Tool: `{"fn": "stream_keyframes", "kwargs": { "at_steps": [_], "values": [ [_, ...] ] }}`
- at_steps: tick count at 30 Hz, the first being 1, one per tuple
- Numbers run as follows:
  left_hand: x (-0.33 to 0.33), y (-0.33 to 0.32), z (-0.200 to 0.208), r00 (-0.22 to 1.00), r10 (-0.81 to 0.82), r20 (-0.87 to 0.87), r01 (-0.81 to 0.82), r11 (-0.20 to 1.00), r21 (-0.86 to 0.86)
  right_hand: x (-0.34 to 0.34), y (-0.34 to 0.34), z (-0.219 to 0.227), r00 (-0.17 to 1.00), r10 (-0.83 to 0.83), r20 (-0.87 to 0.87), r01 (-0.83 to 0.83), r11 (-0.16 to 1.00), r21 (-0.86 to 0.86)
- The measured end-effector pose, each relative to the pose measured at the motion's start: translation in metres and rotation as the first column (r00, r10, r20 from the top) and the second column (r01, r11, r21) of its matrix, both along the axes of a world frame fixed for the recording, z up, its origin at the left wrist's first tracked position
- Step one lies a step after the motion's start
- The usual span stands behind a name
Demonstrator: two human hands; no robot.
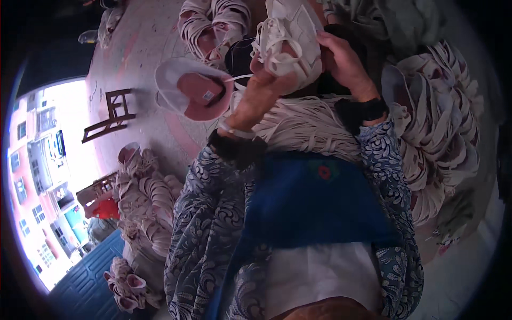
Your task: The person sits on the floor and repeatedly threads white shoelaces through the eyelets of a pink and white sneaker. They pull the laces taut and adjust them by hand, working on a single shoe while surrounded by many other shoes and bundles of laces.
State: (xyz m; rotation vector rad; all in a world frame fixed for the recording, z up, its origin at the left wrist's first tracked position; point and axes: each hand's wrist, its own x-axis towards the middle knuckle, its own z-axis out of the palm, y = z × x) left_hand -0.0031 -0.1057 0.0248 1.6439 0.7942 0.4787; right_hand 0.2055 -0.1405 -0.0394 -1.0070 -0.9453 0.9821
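Observation:
Between my hands, at the top of the head view, is a white shoe upper (304,40) with a loop of lace across its front. My left hand (264,93) is closed on its near left part, the fingers bent around the edge. My right hand (346,64) grips its right side, with some fingers hidden behind it. A second shoe upper (169,80), pink inside with a small white label, lies open just left of my left hand. A white lace runs from it toward that hand. Many flat white laces (309,128) lie across my lap.
Stacked shoe uppers (437,133) form a tall heap on the right. More bundled uppers (144,197) stand at the left, and a ring-shaped bundle (213,24) lies ahead. A small wooden stool (114,114) rests on the floor near the bright doorway (50,176).

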Motion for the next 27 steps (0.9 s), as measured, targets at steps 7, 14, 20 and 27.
{"fn": "stream_keyframes", "kwargs": {
  "at_steps": [7, 14, 20, 27],
  "values": [
    [-0.118, 0.087, 0.016, 0.904, 0.41, 0.124, -0.245, 0.733, -0.634, -0.041, -0.003, 0.055, 0.94, 0.313, 0.139, -0.291, 0.944, -0.154],
    [-0.231, 0.124, -0.018, 0.789, 0.39, -0.475, -0.439, 0.898, 0.008, -0.036, 0.011, 0.028, 0.688, -0.12, 0.715, 0.208, 0.977, -0.037],
    [-0.222, 0.109, -0.019, 0.709, 0.38, -0.594, -0.09, 0.884, 0.458, -0.029, 0.001, 0.026, 0.283, -0.149, 0.947, 0.408, 0.913, 0.022],
    [-0.058, 0.049, 0.031, 0.993, 0.083, -0.084, 0.009, 0.655, 0.756, -0.025, -0.001, 0.0, 0.381, -0.003, 0.925, 0.364, 0.92, -0.147]
  ]
}}
